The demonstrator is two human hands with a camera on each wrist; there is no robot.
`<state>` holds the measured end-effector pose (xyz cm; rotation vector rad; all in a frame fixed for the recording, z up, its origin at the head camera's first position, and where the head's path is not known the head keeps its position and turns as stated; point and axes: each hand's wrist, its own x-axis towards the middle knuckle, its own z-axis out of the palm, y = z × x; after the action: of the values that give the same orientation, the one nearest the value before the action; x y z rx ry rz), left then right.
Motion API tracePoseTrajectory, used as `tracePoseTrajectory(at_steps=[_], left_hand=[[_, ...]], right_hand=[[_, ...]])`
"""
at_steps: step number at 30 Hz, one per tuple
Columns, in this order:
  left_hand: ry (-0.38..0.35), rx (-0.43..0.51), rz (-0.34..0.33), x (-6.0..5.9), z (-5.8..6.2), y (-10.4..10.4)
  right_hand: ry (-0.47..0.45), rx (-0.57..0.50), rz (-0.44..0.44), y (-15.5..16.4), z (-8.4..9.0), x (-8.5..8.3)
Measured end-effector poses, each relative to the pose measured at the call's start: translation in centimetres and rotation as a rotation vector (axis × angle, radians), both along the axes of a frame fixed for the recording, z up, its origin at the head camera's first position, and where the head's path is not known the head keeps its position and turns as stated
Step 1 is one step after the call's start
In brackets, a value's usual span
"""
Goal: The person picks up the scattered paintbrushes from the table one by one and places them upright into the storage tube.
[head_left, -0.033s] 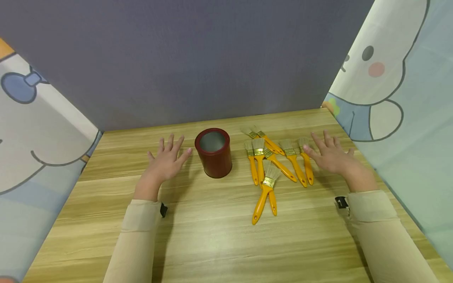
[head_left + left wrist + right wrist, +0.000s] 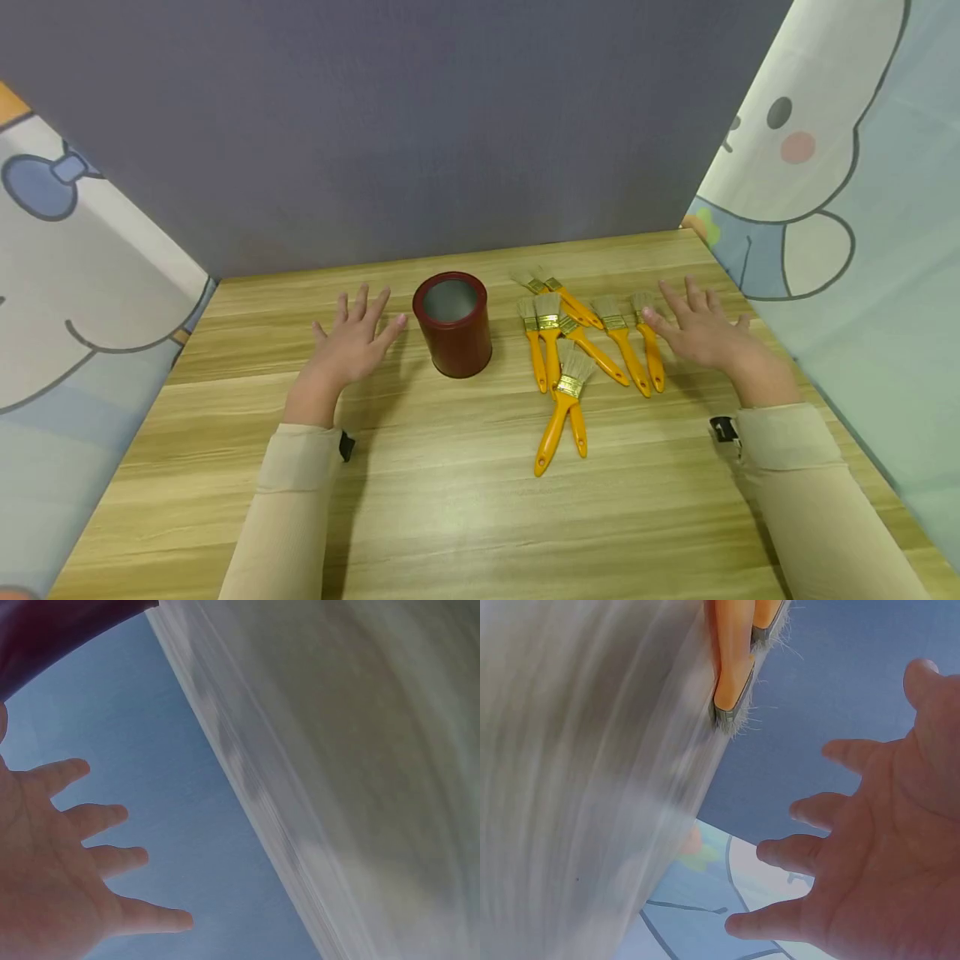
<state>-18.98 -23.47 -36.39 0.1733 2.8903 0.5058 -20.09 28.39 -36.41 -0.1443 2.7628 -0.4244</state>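
Fingers on both hands are spread apart and straight, and they hold nothing. The left hand (image 2: 348,346) floats flat over the tabletop (image 2: 450,500), just beside the red cup (image 2: 453,325), with its thumb pointing at the cup. From the left wrist view the fingers (image 2: 90,821) are wide apart with only the wall behind them. The right hand (image 2: 701,333) is flat too, and its thumb is right by the last brush (image 2: 649,346), maybe touching the bristles; I cannot tell for sure.

The brushes lie in a loose bunch on the tabletop between the cup and the right hand. Most have bristles pointing away and yellow handles pointing at the person, so the handles look easy to grab. One brush (image 2: 562,408) lies across another, closer to the person. The cup stands upright with its open top up, near enough to the brushes for a short reach.
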Motion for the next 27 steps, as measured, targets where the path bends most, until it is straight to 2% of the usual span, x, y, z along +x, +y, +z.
tracePoseTrajectory(at_steps=[14,19,24,27], left_hand=[[0.005,0.032,0.006,0.6,0.4,-0.2],[0.016,0.043,0.007,0.8,0.7,-0.1],[0.034,0.055,0.000,0.5,0.8,0.0],[0.037,0.120,-0.014,0.3,0.9,0.2]], right_hand=[[-0.013,-0.001,0.016,0.0,0.6,0.2],[0.003,0.009,0.029,0.2,0.5,-0.5],[0.037,0.041,0.056,0.4,0.3,-1.8],[0.061,0.064,0.065,0.6,-0.1,-2.7]])
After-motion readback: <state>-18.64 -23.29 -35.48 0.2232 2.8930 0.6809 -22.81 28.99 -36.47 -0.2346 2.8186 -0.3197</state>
